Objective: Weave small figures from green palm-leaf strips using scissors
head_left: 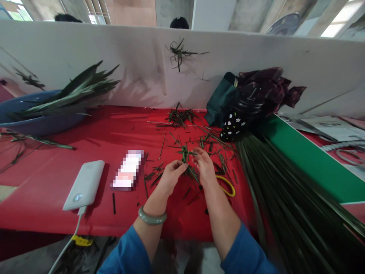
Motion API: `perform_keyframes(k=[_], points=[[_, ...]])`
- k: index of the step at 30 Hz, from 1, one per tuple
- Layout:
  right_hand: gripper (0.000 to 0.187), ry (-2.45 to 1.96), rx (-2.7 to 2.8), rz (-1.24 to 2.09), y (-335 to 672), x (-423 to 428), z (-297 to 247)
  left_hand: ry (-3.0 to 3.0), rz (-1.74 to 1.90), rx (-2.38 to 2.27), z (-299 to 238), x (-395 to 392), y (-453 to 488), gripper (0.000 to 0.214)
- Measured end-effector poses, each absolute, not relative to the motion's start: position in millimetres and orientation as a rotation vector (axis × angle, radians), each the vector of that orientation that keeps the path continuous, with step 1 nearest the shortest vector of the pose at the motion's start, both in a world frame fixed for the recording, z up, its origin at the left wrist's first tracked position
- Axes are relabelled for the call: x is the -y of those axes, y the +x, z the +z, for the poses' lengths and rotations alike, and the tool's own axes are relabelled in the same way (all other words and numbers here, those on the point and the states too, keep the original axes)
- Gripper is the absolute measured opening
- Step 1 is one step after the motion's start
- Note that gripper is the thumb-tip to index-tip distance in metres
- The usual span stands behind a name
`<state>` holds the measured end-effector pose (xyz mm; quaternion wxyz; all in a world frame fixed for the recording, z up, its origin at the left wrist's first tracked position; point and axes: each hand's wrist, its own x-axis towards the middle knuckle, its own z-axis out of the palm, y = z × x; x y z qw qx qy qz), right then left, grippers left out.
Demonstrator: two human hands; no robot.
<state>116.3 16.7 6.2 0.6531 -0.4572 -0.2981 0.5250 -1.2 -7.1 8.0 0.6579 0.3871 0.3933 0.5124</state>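
L hand (172, 175) pinching base of leaf piece (184, 154), R of phone (127, 170) | R hand (204, 165) farther R of phone, fingers part-curled, grip can't tell | tip: hold base firm, snug strips evenly, avoid splits | scrap pile (179, 116) beyond phone, to R

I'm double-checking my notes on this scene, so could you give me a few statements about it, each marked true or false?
1. The left hand holds a green leaf piece. True.
2. The bracelet is on the right arm. False: the bracelet is on the left arm.
3. The phone lies between the power bank and the left hand. True.
4. The bowl is empty. False: the bowl holds long leaves.
5. A yellow loop lies beside the right arm. True.
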Motion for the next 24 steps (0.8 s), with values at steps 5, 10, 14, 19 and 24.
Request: perform_keyframes(k=[5, 10, 14, 19, 24], points=[[0.020, -1.042, 0.864, 1.207, 110.8, -12.7, 6.8, 0.956, 1.345, -1.045, 6.0, 1.5, -3.8, 0.023], [0.022, -0.994, 0.967, 1.338, 106.1, -6.6, 11.7, 1.041, 1.432, -1.176, 0.6, -2.9, -6.6, 0.020], [0.022, -0.931, 1.018, 1.412, 103.8, -6.2, 9.0, 1.232, 1.390, -1.284, -3.5, -3.2, -7.6, 0.018], [0.016, -0.954, 1.001, 1.354, 103.3, -8.1, 5.6, 1.384, 1.332, -1.313, 2.0, 0.1, -5.8, 0.013], [0.018, -1.025, 0.946, 1.344, 104.0, -7.6, 7.1, 1.267, 1.370, -1.180, 3.7, 0.2, -4.0, 0.017]])
